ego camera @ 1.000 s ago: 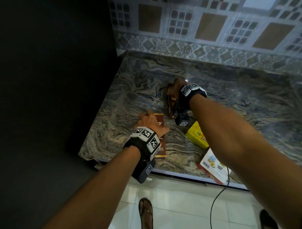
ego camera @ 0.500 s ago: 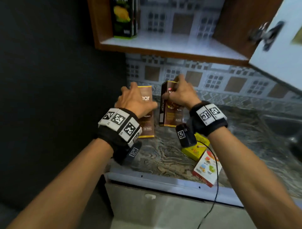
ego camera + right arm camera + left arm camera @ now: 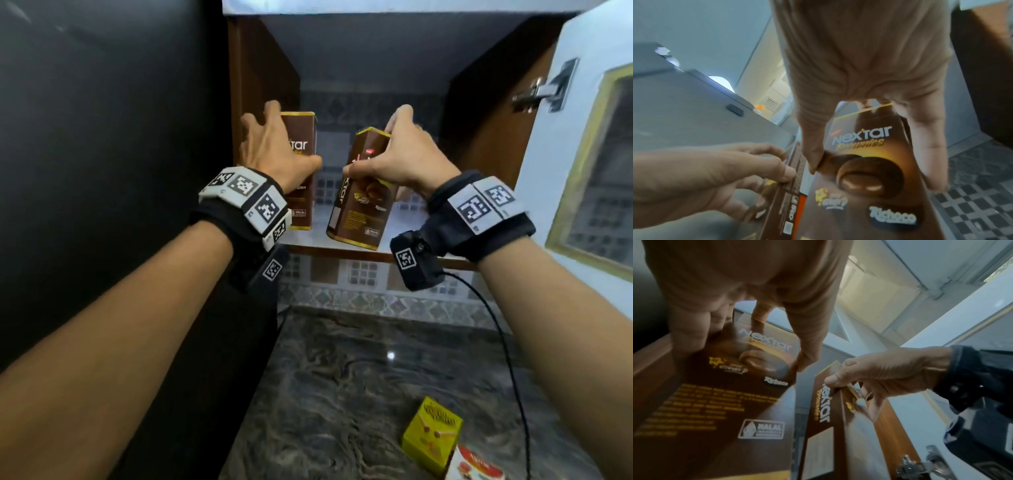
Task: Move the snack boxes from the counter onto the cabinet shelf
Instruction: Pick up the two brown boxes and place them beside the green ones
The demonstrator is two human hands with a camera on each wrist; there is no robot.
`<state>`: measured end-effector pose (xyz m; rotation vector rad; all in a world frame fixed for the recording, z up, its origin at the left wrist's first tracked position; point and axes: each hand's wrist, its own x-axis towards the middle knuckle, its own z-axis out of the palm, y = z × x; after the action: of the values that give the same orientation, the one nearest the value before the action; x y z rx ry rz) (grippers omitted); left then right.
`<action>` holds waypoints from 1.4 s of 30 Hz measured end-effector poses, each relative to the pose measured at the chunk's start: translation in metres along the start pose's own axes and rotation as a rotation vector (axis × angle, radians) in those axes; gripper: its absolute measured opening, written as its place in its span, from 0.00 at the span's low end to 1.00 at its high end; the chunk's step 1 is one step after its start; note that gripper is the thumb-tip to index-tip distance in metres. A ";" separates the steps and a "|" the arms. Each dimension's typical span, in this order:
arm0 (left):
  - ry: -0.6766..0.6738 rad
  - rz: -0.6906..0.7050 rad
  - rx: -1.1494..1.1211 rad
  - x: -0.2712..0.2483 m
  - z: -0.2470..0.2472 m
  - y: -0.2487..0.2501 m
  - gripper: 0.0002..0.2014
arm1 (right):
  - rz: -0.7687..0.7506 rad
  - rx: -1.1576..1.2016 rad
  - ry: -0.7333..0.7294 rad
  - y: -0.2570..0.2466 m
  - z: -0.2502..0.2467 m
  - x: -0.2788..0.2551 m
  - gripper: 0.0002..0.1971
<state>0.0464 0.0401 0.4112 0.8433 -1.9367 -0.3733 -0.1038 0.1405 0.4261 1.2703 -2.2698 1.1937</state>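
My left hand point(image 3: 274, 150) grips a brown Nextar snack box point(image 3: 301, 205) upright at the left end of the cabinet shelf point(image 3: 404, 222). Its base is level with the shelf board; whether it rests there I cannot tell. My right hand point(image 3: 397, 161) grips a second brown Nextar box point(image 3: 359, 209), tilted, with its lower end over the shelf's front edge. The left wrist view has the left box point(image 3: 719, 402) close up under my left fingers point(image 3: 688, 337), with the right-hand box point(image 3: 822, 426) beside it. The right wrist view fills with the right box point(image 3: 863, 178).
A yellow box point(image 3: 431, 435) and a white and red box point(image 3: 476, 466) lie on the marble counter point(image 3: 342, 377) below. The white cabinet door point(image 3: 589, 154) stands open on the right. A dark wall point(image 3: 102, 137) lies to the left. A black cable point(image 3: 513, 359) hangs from my right wrist.
Both hands took a brown box each off the counter and lifted them up to the cabinet shelf. The view tilted upward from the counter to the open cabinet.
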 end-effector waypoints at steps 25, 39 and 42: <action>-0.074 -0.019 0.264 0.110 0.162 -0.040 0.41 | 0.040 -0.303 -0.314 0.057 0.121 0.200 0.42; -0.032 0.074 0.537 0.122 0.162 -0.050 0.45 | 0.020 -0.049 -0.592 0.045 0.125 0.204 0.37; -0.066 0.060 0.541 0.122 0.162 -0.051 0.46 | 0.038 0.014 -0.641 0.047 0.129 0.201 0.44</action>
<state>-0.1102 -0.0954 0.3807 1.1200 -2.1536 0.1749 -0.2387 -0.0616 0.4378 1.8252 -2.7181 0.8945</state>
